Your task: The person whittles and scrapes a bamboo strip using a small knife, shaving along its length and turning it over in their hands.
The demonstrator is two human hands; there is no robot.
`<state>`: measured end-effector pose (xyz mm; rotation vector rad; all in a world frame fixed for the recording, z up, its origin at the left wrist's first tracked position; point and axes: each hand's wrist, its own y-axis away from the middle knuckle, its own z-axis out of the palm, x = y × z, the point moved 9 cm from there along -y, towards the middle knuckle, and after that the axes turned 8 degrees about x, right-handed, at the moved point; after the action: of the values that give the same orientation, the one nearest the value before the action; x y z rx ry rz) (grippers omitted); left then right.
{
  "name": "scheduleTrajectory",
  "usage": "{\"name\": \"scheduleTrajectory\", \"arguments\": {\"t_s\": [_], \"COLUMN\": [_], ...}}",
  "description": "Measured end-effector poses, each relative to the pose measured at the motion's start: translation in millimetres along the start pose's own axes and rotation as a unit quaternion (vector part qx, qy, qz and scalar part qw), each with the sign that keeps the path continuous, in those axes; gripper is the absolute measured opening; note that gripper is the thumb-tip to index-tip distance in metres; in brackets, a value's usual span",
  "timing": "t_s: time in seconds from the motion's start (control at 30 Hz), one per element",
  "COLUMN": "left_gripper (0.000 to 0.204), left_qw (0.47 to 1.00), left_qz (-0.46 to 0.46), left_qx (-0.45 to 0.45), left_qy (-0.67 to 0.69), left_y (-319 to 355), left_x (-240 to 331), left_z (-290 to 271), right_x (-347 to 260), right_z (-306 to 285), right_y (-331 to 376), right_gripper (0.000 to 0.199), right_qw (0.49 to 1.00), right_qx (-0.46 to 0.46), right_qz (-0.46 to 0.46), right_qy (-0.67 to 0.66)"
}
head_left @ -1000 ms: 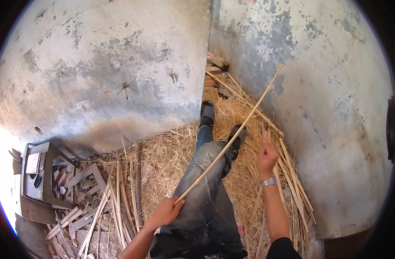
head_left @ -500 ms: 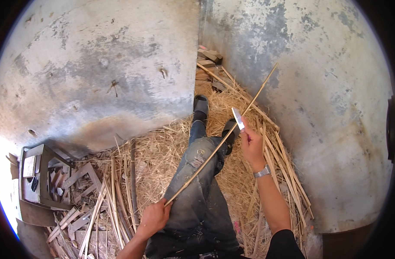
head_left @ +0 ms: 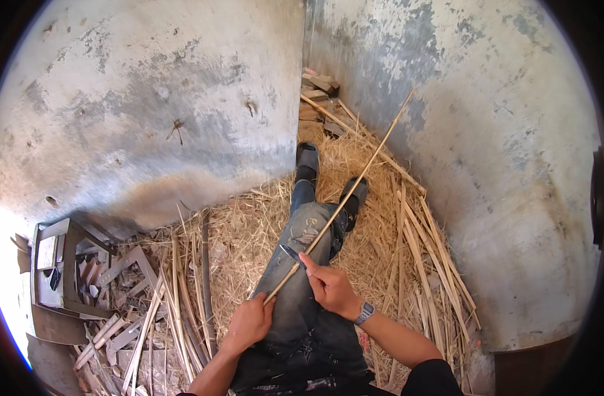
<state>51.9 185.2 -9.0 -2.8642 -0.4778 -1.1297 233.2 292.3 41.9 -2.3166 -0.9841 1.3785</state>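
Observation:
A long, thin bamboo strip (head_left: 358,178) slants across my legs, its far end up by the right wall. My left hand (head_left: 248,325) is closed round its near end, above my thigh. In my right hand (head_left: 331,288) is a knife (head_left: 290,253), whose blade crosses the strip a short way beyond my left hand. The right thumb lies along the strip close to the blade. The knife's handle is hidden inside my fingers.
Straw-like shavings (head_left: 242,231) cover the floor. Long strips (head_left: 424,257) lie along the right wall (head_left: 500,185), more poles (head_left: 176,297) at the left. A wooden frame box (head_left: 67,264) stands far left beside scrap wood. Wood blocks (head_left: 320,84) are stacked in the corner.
My right hand has come back toward me along the strip with the knife, from beyond my knees to near my left hand. The left hand has shifted slightly right, still gripping.

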Motion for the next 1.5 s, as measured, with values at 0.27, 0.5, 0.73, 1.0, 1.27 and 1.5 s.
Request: {"name": "scheduleTrajectory", "arguments": {"t_s": [0.27,0.5,0.73,1.0,1.27,1.5], "left_gripper": [0.032,0.030,0.029,0.025,0.025,0.028], "left_qw": [0.997,0.999,0.998,0.995,0.996,0.997], "left_qz": [0.069,0.037,0.020,-0.001,0.016,0.037], "left_qx": [0.045,0.029,0.042,0.059,0.063,0.060], "left_qy": [0.011,0.002,-0.046,-0.086,-0.054,-0.013], "left_y": [6.1,6.0,8.2,11.8,8.8,6.8], "left_x": [-9.7,-13.7,-8.7,-0.1,-11.5,-8.5], "left_z": [1.2,5.7,5.7,4.8,8.6,-1.2], "right_x": [7.7,4.7,-15.8,-3.1,-37.5,48.0], "right_z": [7.9,-34.9,-25.6,-5.5,-6.8,-95.3], "right_y": [12.3,-14.9,-20.4,-12.8,-7.8,-22.0], "right_gripper": [0.044,0.062,0.085,0.085,0.074,0.058], "right_qw": [0.976,0.992,0.994,0.983,0.991,0.943], "right_qx": [-0.098,0.089,0.089,0.104,-0.016,0.303], "right_qz": [0.130,0.084,0.062,0.137,0.095,0.134], "right_qy": [-0.142,-0.027,-0.010,-0.058,-0.096,0.039]}}
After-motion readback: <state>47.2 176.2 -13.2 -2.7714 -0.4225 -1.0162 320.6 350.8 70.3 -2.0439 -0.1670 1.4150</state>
